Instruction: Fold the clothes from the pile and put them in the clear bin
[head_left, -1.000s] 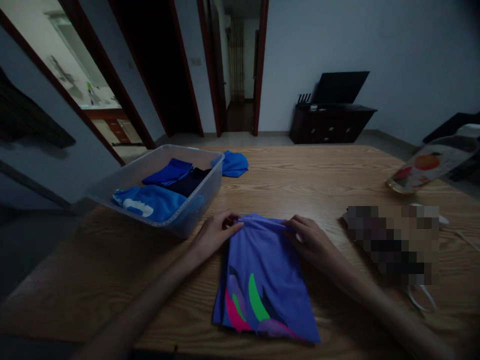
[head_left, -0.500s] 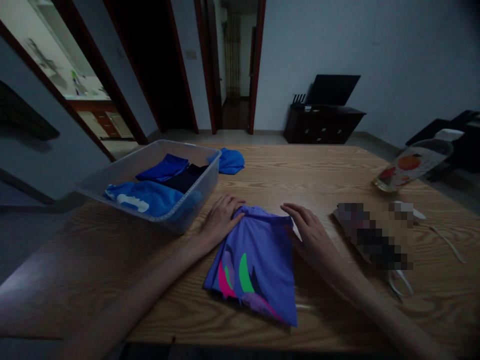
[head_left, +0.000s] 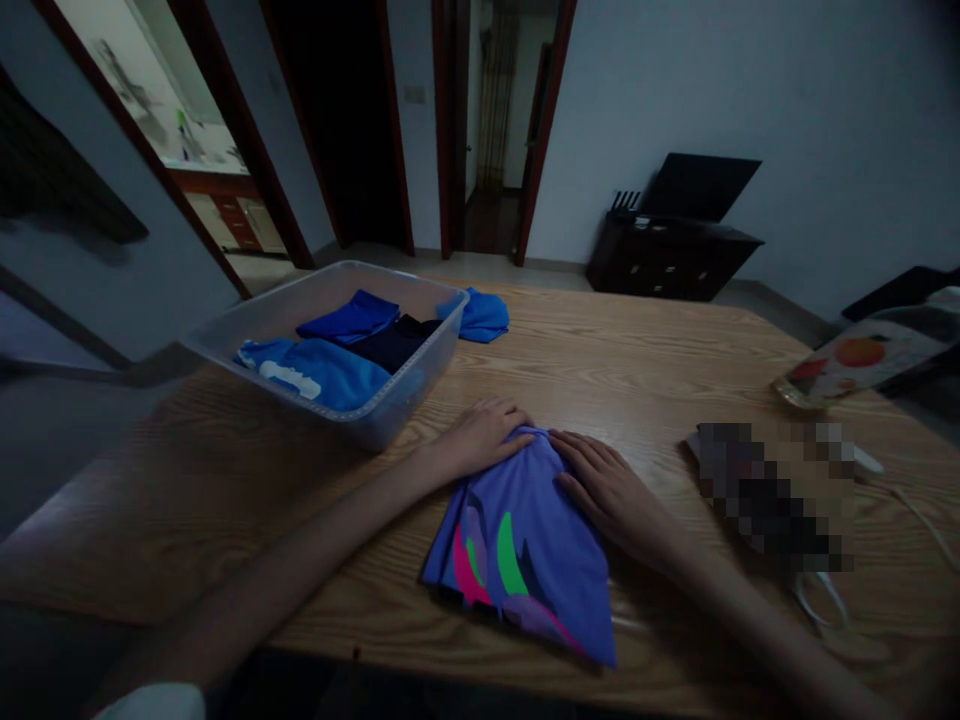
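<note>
A folded purple garment (head_left: 547, 560) with a pink and green print lies on the table in front of me. Its far edge is bunched into a narrow gather. My left hand (head_left: 484, 435) rests at the far left corner, fingers stretched out past the edge and the thumb on the fabric. Flat on the far right part of the cloth lies my right hand (head_left: 611, 495), fingers extended and pointing at the gather. The fingertips of both hands are close together. What is under the fingers is hidden.
A clear plastic bin (head_left: 390, 415) holding folded blue and dark clothes (head_left: 322, 370) stands at the left. Behind it lies a blue cloth (head_left: 484, 315). At the right are a pixelated item (head_left: 772, 500), a white cable (head_left: 926, 520) and a tilted-looking bottle (head_left: 862, 355) on the wooden table (head_left: 637, 350).
My right hand has moved left onto the garment, and its far edge has bunched up between my hands. The view has shifted slightly.
</note>
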